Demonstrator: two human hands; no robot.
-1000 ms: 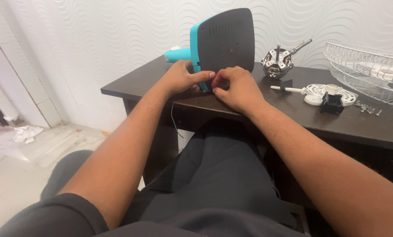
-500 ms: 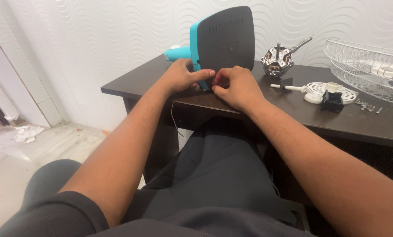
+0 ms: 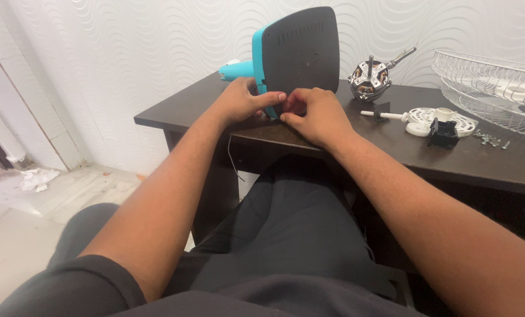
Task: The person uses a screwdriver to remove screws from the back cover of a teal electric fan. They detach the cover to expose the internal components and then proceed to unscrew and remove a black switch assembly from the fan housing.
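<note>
Hardly anything has shifted since half a second ago: both hands stay bunched at the bottom edge of the fan base [image 3: 300, 47], which stands on its side near the front edge of the dark table [image 3: 180, 111], its grey underside plate facing the camera and its teal body behind.

Far left of the fan base, down on the floor, lies crumpled paper [image 3: 36, 178]. Nearer, a thin wire [image 3: 232, 158] hangs below the table edge under the left wrist. The left hand [image 3: 242, 103] grips the base's lower left corner, fingers curled, thumb and forefinger stretched along the plate's edge. Touching it from the right, the right hand [image 3: 315, 114] has its fingertips pinched close together at that edge; whether they hold something small, I cannot tell.

Right of the fan base sit a bare motor [image 3: 369, 79], white round parts [image 3: 444, 117], a small black block [image 3: 442, 134], loose screws [image 3: 488, 139] and a white wire grille [image 3: 497, 82].

The step in hand looks like fiddly work at the seam where plate meets body. Any next move there would call for a steady left-hand brace, so the base does not tip, and a fine fingertip grip.
</note>
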